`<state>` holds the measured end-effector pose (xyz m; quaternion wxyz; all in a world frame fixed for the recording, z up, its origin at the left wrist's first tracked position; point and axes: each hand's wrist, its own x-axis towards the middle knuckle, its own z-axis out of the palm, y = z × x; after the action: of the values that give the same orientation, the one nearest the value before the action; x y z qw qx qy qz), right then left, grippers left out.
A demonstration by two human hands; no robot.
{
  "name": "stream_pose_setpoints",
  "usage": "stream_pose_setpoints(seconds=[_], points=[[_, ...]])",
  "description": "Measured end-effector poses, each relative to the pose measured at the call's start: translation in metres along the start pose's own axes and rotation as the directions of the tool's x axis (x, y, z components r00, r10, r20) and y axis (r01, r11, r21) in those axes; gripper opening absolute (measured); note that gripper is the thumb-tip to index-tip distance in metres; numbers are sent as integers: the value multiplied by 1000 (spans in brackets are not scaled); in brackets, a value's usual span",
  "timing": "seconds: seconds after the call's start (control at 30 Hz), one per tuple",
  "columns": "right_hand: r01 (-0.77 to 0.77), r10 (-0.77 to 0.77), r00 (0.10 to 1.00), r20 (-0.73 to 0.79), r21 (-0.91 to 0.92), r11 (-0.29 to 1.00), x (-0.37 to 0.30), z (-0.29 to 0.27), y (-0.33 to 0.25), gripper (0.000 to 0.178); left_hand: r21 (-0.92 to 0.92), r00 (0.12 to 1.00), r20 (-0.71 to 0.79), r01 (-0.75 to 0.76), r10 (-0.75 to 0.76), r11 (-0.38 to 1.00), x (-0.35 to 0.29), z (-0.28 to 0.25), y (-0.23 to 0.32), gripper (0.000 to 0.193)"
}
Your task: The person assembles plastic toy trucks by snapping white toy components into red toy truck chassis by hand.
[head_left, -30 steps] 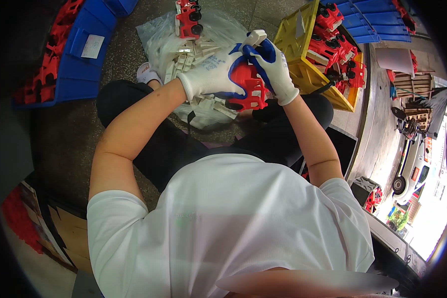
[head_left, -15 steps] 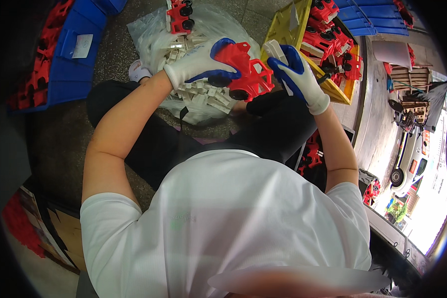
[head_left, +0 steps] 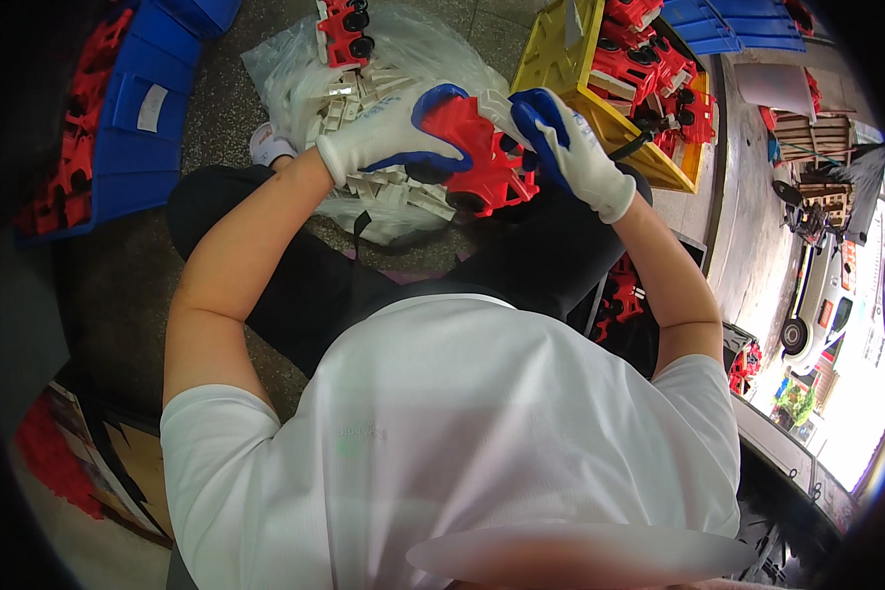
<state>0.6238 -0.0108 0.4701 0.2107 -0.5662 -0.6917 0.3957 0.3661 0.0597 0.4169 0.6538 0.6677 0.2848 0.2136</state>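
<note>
My left hand point(head_left: 400, 135), in a white glove with a blue coated palm, is closed round a red plastic toy truck point(head_left: 479, 162) with black wheels. Wearing the same kind of glove, my right hand point(head_left: 572, 152) grips a white plastic part point(head_left: 500, 110) and holds it against the far right side of the truck. The right fingers partly hide where the two meet, so I cannot tell whether the part is seated. Beneath my hands, a clear plastic bag point(head_left: 275, 69) holds a heap of similar white parts point(head_left: 403, 192). Another red toy truck point(head_left: 344, 34) lies at its far edge.
A yellow crate point(head_left: 551, 59) full of red toy trucks stands at the far right. On the left is a blue bin point(head_left: 147, 147) with more red trucks. A dark tray point(head_left: 624, 334) with red pieces sits beside my right leg. A white van point(head_left: 816, 305) shows outside.
My right hand has moved left with the white part, from beside the truck to against it. The truck has turned slightly in my left hand.
</note>
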Motion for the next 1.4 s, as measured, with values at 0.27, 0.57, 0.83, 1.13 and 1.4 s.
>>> stream_pose_setpoints(seconds=[0.27,0.57,0.83,1.13,1.4], points=[[-276,276,958,79,-7,961,10,17,-33,36,51,994,-102,42,-36,998,-15,-3,5,71],[183,-281,953,-115,-520,835,7,38,-35,31,-106,993,-27,109,-112,988,-14,-3,29,60],[-109,106,994,-33,-479,871,13,36,-46,34,-143,993,-29,108,-113,984,-15,-2,35,51],[2,-13,1000,-17,-551,834,13,38,-49,37,-177,995,-21,88,-93,980,-17,-9,29,68],[306,-432,901,-42,-645,701,-19,32,-43,54,601,874,140,-449,466,661,-5,-1,33,85]])
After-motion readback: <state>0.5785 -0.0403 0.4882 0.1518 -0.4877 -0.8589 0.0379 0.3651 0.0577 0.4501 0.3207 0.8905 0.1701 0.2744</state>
